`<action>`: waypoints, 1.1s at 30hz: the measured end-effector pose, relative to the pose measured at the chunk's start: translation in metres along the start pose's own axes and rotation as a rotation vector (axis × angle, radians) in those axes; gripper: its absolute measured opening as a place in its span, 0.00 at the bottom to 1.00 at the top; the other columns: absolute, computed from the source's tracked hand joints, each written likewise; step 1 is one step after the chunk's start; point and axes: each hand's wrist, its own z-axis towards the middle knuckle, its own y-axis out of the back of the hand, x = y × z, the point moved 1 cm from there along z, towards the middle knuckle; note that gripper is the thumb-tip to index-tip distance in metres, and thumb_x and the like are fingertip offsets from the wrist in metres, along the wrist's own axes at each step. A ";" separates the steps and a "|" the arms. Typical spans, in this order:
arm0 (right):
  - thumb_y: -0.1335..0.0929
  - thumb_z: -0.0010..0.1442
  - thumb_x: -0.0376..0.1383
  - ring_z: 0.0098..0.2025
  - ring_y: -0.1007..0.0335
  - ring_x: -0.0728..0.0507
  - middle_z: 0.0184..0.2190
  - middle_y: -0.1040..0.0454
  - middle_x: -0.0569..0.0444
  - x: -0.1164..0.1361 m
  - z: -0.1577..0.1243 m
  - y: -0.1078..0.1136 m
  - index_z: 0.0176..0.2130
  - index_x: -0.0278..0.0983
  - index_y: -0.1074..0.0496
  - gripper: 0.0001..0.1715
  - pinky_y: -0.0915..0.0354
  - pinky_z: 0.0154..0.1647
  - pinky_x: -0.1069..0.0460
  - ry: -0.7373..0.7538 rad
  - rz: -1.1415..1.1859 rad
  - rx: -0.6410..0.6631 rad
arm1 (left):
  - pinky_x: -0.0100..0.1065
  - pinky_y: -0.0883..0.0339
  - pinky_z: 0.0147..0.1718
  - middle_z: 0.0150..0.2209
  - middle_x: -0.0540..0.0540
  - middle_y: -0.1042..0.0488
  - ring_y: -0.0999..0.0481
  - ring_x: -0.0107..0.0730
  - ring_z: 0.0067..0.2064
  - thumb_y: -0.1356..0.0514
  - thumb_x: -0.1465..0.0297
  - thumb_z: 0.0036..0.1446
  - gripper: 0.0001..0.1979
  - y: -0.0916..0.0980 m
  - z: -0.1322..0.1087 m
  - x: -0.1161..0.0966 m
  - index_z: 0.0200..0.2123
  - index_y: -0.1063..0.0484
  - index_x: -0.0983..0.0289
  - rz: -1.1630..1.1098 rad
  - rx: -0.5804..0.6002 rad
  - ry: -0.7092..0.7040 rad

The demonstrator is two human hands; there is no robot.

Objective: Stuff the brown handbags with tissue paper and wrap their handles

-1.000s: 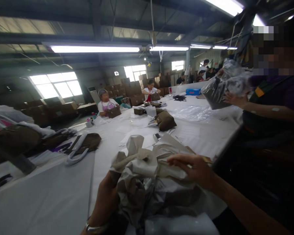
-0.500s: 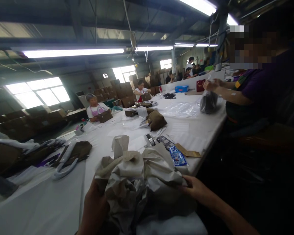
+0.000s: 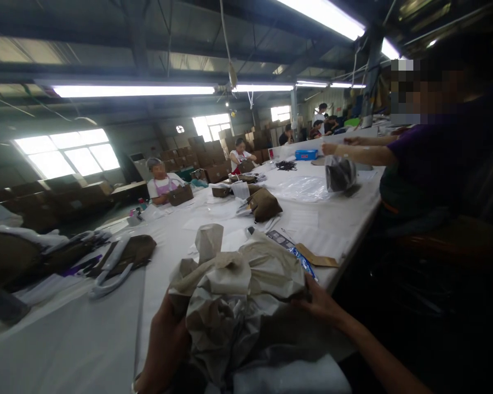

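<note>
Greyish-beige crumpled paper (image 3: pixel 230 284) is bunched at the near side of the white tabletop (image 3: pixel 102 328), low in front of the wearer; whether it rests on the table cannot be told. The left hand (image 3: pixel 166 342) grasps its left side, fingers mostly hidden behind the folds; the right hand (image 3: pixel 322 303) grips its right edge. A darker panel beneath the paper is too shadowed to identify, and a whitish pad (image 3: pixel 291 377) lies nearest the wearer.

Just beyond the right hand are a blue printed packet (image 3: pixel 305 262) and a tan strip (image 3: pixel 317 256); the packet's print is too blurred to read. Farther off, a blue box (image 3: pixel 306 155) bears a red mark, too small to read.

The table's right edge runs diagonally away past the right hand, towards a co-worker (image 3: pixel 435 158). White surface stretches left of the left hand, up to a brown bag (image 3: pixel 142 250) with white-wrapped handles; another brown bag (image 3: pixel 266 205) sits straight ahead.

The paper's long axis lies roughly crosswise, hand to hand, and one flap points upward.
</note>
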 end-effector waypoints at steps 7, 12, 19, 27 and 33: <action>0.24 0.49 0.47 0.60 0.32 0.28 0.58 0.29 0.35 0.009 0.012 0.000 0.63 0.31 0.32 0.47 0.36 0.62 0.37 0.130 -0.120 0.168 | 0.40 0.24 0.49 0.51 0.60 0.20 0.22 0.52 0.54 0.32 0.55 0.47 0.31 0.001 0.000 -0.003 0.52 0.26 0.64 -0.019 0.003 -0.018; 0.30 0.44 0.29 0.74 0.62 0.27 0.73 0.57 0.35 0.005 0.019 0.004 0.67 0.31 0.39 0.52 0.56 0.71 0.34 0.229 -0.264 0.162 | 0.40 0.24 0.49 0.51 0.59 0.19 0.22 0.53 0.54 0.31 0.57 0.45 0.29 -0.001 0.001 -0.002 0.51 0.25 0.63 -0.071 0.021 -0.030; 0.32 0.44 0.30 0.73 0.58 0.27 0.71 0.46 0.43 0.019 0.033 0.003 0.55 0.36 0.25 0.36 0.56 0.71 0.32 0.254 -0.328 0.125 | 0.41 0.22 0.45 0.47 0.60 0.18 0.19 0.54 0.49 0.30 0.56 0.44 0.29 0.000 0.003 0.001 0.48 0.23 0.65 -0.070 0.025 -0.008; 0.39 0.59 0.37 0.40 0.25 0.38 0.35 0.20 0.48 0.105 0.004 0.044 0.36 0.39 0.25 0.14 0.32 0.45 0.45 0.136 -0.178 0.142 | 0.44 0.28 0.54 0.58 0.60 0.25 0.25 0.52 0.58 0.34 0.55 0.51 0.38 0.002 0.002 0.001 0.64 0.35 0.62 -0.033 -0.050 -0.023; 0.32 0.57 0.43 0.34 0.28 0.45 0.35 0.23 0.52 0.181 0.001 0.053 0.39 0.35 0.22 0.16 0.33 0.33 0.54 -0.185 0.577 0.431 | 0.48 0.33 0.59 0.58 0.64 0.26 0.27 0.56 0.59 0.37 0.54 0.57 0.34 0.011 -0.003 -0.006 0.62 0.33 0.65 0.084 -0.094 -0.108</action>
